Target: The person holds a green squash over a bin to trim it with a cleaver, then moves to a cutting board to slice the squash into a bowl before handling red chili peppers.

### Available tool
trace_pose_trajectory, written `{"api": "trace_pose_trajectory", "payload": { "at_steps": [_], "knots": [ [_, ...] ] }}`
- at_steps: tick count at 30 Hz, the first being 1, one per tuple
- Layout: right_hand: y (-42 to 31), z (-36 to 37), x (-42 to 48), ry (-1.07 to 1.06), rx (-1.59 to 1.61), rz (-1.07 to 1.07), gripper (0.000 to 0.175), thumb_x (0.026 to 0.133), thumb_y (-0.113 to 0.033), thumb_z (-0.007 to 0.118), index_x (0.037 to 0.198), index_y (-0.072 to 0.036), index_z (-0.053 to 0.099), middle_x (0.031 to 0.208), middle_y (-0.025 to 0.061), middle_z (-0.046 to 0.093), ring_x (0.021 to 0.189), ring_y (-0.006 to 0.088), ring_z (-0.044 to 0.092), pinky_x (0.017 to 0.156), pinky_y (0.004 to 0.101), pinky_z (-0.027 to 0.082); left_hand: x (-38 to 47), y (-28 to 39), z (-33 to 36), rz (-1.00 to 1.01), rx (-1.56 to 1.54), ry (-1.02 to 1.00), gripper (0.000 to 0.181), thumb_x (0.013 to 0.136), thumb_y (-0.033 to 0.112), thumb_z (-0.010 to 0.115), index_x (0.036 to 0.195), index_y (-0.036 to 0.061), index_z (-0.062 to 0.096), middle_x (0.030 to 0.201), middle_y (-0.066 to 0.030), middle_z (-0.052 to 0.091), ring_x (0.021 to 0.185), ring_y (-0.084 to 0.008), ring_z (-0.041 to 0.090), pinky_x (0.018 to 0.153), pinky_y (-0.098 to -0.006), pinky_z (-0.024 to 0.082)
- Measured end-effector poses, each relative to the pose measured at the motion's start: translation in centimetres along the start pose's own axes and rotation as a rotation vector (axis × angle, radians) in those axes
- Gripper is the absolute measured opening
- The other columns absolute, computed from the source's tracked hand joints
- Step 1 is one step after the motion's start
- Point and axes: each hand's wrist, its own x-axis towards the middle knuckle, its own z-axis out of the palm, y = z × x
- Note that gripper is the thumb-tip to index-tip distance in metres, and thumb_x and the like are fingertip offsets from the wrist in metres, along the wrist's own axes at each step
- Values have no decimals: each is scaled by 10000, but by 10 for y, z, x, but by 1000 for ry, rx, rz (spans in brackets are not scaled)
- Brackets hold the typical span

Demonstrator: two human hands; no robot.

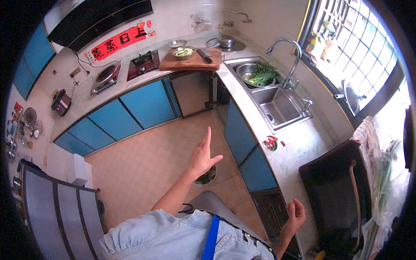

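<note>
My left hand (202, 157) reaches out over the tiled floor with its fingers extended and thumb apart, holding nothing. Beneath it on the floor, a round container (207, 177) with dark green contents is partly hidden. My right hand (295, 213) is beside the counter's near end, its fingers curled; nothing is seen in it. Red and green chili pieces (271, 143) lie on the counter. A metal bowl (248, 72) of green leafy stalks (265, 74) sits in the far sink basin. On a wooden cutting board (191, 65) rest a bowl of pale green slices (183, 52) and a cleaver (205, 56).
The empty-looking near sink basin (276, 104) is under a curved faucet (292, 61). A gas burner (143, 61) and an electric cooktop (105, 76) stand on the far counter. A dark panel-like object (334, 191) rises at the right; a slatted cabinet (65, 214) is at the left.
</note>
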Motion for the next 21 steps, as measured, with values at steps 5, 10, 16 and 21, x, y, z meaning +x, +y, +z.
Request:
{"api": "trace_pose_trajectory", "payload": {
  "at_steps": [5, 10, 16, 21],
  "knots": [
    [5, 6, -4, -25, -5, 29, 181, 795, -31, 597, 969, 20, 595, 847, 71, 618, 753, 134, 576, 687, 235, 469, 5, 14, -14, -137, -84, -4, 1186, 635, 155, 758, 1372, 225, -169, 1163, -251, 492, 1016, -359, 533, 850, -403, 440],
    [-2, 7, -2, -6, -18, 40, 178, 792, -40, 603, 961, 18, 599, 850, 72, 621, 773, 139, 583, 687, 238, 471, 8, 7, -14, -151, -108, -24, 1169, 637, 143, 757, 1383, 242, -138, 996, -211, 594, 886, -314, 598, 740, -381, 478],
    [0, 10, 2, -40, -27, 12, 181, 796, -47, 602, 970, 4, 606, 849, 68, 629, 763, 135, 591, 698, 237, 474, 7, 1, -22, -99, -180, 8, 1054, 677, 116, 722, 1404, 262, -27, 711, -58, 627, 658, -174, 615, 639, -302, 488],
    [-4, 3, -2, -11, -8, -4, 189, 799, -50, 598, 981, 3, 601, 854, 70, 629, 767, 133, 593, 692, 239, 477, 12, 0, -10, -76, -170, -77, 1051, 671, 85, 719, 1406, 260, -11, 814, -91, 622, 700, -159, 602, 655, -285, 485]
  ]
}}
